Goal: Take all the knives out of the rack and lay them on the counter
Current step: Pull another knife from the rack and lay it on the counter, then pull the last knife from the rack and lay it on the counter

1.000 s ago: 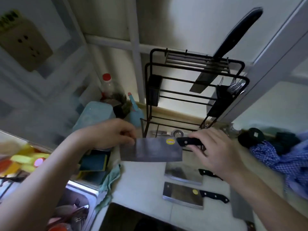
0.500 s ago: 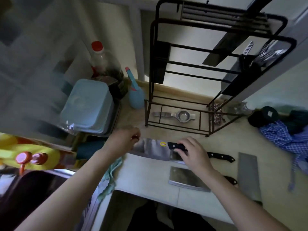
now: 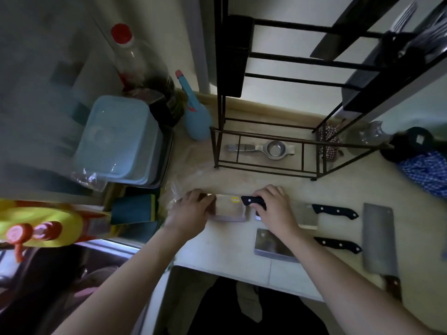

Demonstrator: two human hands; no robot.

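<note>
1. The right hand [image 3: 275, 209] is clamped on the black handle of a cleaver with a yellow sticker [image 3: 231, 210], which lies low over the counter [image 3: 278, 182] in front of the rack.
2. The left hand [image 3: 191, 211] pinches the far end of that cleaver's blade, fingers curled over its edge; whether the blade fully rests on the counter cannot be told.
3. The black wire rack [image 3: 263, 151] stands toward the counter's back edge, and one dark knife [image 3: 343, 32] is still lodged in its upper bars.
4. A metal strainer [image 3: 271, 148] lies on the counter inside the rack's base frame.
5. Three more cleavers lie on the counter to the right of the hands: one with a black riveted handle [image 3: 335, 211] partly hidden by the right wrist, a second black-handled cleaver [image 3: 273, 245] near the counter's front edge, and a long wood-handled cleaver [image 3: 378, 238] pointing toward the front edge.
6. A blue spray bottle [image 3: 197, 114] stands just beside the rack's left leg, with a red-capped bottle [image 3: 135, 59] behind it near the back edge.
7. A pale blue lidded tub [image 3: 118, 139] sits at the counter's left end.
8. Blue checked cloth [image 3: 428, 172] lies at the right end.
</note>
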